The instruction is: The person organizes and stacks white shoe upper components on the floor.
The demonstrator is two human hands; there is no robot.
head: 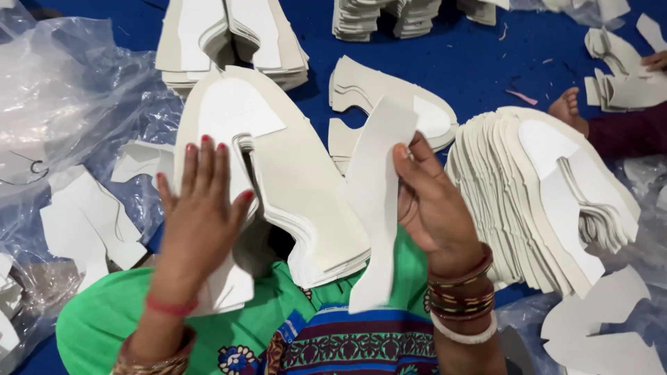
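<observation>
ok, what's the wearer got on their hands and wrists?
Left hand: red-painted nails, a thin red thread at the wrist, gold-toned bangles lower down. Right hand: a stack of red, dark and gold bangles, then one white bangle. No sleeves or gloves visible.

The single white cut piece (375, 208) is a thin, flat, curved strip, wide at the top and flaring again at the bottom. It stands nearly upright, pinched along its right edge by the right hand (434, 205). Just to its left, a thick stack of cream-white shoe-shaped cut pieces (292, 173) rests tilted on the green-clad lap, edges fanned at the lower right. The left hand (201, 215) lies flat against its left side, fingers spread.
</observation>
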